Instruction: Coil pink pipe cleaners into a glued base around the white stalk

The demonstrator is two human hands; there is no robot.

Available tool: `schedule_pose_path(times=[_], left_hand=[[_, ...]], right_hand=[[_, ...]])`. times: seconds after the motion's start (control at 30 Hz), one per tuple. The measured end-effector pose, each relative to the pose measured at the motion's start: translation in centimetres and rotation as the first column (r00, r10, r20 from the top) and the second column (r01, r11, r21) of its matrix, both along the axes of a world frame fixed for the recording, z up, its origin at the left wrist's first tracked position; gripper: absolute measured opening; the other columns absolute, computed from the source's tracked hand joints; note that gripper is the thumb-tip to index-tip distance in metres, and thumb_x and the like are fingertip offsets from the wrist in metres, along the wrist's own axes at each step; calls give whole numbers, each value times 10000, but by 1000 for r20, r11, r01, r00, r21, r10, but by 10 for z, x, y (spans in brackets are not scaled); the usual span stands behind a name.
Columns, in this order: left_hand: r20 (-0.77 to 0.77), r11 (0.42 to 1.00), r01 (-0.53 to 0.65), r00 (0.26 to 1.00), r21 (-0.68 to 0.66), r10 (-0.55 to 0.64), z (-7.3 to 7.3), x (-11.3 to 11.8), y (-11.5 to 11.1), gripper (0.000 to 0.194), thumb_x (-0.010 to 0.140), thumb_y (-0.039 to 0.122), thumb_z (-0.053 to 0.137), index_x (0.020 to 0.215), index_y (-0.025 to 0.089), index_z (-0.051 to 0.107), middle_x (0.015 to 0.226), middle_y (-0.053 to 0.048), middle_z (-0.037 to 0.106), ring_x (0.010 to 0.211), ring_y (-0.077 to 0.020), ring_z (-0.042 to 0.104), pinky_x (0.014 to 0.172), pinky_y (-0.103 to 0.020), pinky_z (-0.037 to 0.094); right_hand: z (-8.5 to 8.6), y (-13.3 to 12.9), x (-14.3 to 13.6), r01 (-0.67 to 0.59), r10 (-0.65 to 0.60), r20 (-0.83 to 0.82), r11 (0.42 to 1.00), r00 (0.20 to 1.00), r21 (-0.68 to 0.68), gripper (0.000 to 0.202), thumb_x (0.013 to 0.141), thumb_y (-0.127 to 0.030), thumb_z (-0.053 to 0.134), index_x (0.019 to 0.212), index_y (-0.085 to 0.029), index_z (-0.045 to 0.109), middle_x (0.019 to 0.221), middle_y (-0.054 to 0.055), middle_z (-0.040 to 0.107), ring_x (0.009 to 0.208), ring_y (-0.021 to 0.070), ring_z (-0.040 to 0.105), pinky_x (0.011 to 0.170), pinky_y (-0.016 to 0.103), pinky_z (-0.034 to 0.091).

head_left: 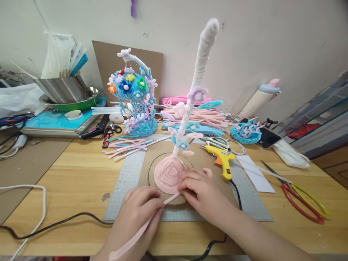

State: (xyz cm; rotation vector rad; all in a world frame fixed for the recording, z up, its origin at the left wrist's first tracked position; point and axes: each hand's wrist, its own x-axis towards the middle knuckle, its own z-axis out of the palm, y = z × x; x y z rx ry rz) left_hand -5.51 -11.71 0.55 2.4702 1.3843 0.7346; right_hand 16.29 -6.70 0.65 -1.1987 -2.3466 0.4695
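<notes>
A pink pipe cleaner (172, 198) runs between my two hands, its loose tail lying back over my left hand (143, 210). The left fingers pinch it at the front of a coiled pink disc (170, 175). With thumb and fingertips, my right hand (199, 188) presses the strip against the disc's right front edge. The disc sits inside a drawn circle on a piece of cardboard (214, 195). From its back edge rises a white fuzzy stem (199, 72), leaning right, with purple, pink and blue flowers along its lower half.
Right of the cardboard lie a yellow glue gun (223, 157) with a black cord and red-yellow scissors (301, 203). Behind are pipe cleaner bundles (195, 116), a finished blue flowered lamp-like piece (136, 90) and a metal bowl (62, 92). A cutting mat (122, 195) lies underneath.
</notes>
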Motion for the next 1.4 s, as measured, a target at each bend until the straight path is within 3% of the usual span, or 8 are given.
schedule_pose_path(times=[0.17, 0.47, 0.6, 0.77, 0.9, 1.07, 1.13, 1.4], left_hand=[[-4, 1000, 12, 1000, -29, -12, 1, 0, 2, 187, 896, 168, 473, 885, 247, 642, 999, -38, 628, 933, -197, 588, 807, -353, 448], [37, 998, -22, 999, -55, 24, -2, -2, 3, 178, 864, 174, 510, 869, 262, 666, 1001, -34, 644, 938, -190, 592, 830, -339, 444], [78, 980, -169, 981, -102, 177, -7, 1, 9, 137, 800, 182, 554, 759, 250, 666, 892, -22, 646, 858, -200, 591, 751, -338, 442], [64, 906, -354, 924, -231, 377, -7, 6, 15, 110, 762, 238, 556, 661, 216, 595, 726, -10, 608, 759, -206, 558, 657, -315, 406], [274, 856, -291, 860, -428, 430, -11, 2, 18, 167, 799, 325, 522, 689, 208, 568, 710, -3, 594, 718, -187, 562, 653, -302, 435], [528, 794, -286, 620, -536, 580, -14, -14, 28, 214, 778, 411, 561, 782, 197, 564, 701, 7, 567, 654, -157, 546, 609, -269, 459], [571, 799, -278, 578, -534, 583, -9, -17, 29, 223, 763, 412, 596, 819, 199, 559, 705, 12, 561, 649, -151, 544, 594, -255, 462], [575, 860, -143, 688, -490, 442, 23, -5, -11, 127, 827, 329, 592, 782, 210, 585, 797, -5, 591, 728, -134, 571, 644, -209, 490]], right_hand=[[1, 0, -4, 50, -50, 28, 998, 998, -21, 116, 776, -165, 720, 750, -254, 651, 856, -30, 693, 886, 199, 547, 760, 380, 251], [2, -3, -7, 14, -16, 47, 999, 999, 42, 114, 811, -152, 675, 768, -257, 659, 877, -16, 708, 912, 210, 546, 786, 403, 251], [3, -2, -8, 22, -23, 46, 999, 999, 26, 121, 801, -140, 677, 753, -251, 660, 866, -14, 707, 909, 208, 550, 789, 397, 252], [3, -1, -9, 17, -17, 37, 1000, 999, 3, 138, 792, -114, 673, 754, -245, 657, 882, -17, 709, 906, 206, 552, 792, 398, 249], [4, 0, -9, 11, -11, 33, 1000, 999, -10, 147, 792, -105, 668, 744, -243, 652, 881, -24, 709, 903, 202, 552, 791, 398, 244], [4, 0, -9, 14, -13, 29, 1000, 999, -22, 148, 801, -107, 662, 734, -237, 644, 868, -33, 703, 898, 191, 549, 792, 392, 241], [3, 0, -9, 16, -16, 22, 1000, 1000, -23, 150, 800, -102, 661, 735, -236, 646, 865, -31, 702, 903, 190, 546, 791, 389, 239], [1, -1, -8, 13, -13, -9, 999, 1000, -37, 146, 805, -103, 652, 757, -240, 655, 882, -24, 703, 925, 190, 536, 814, 385, 226]])
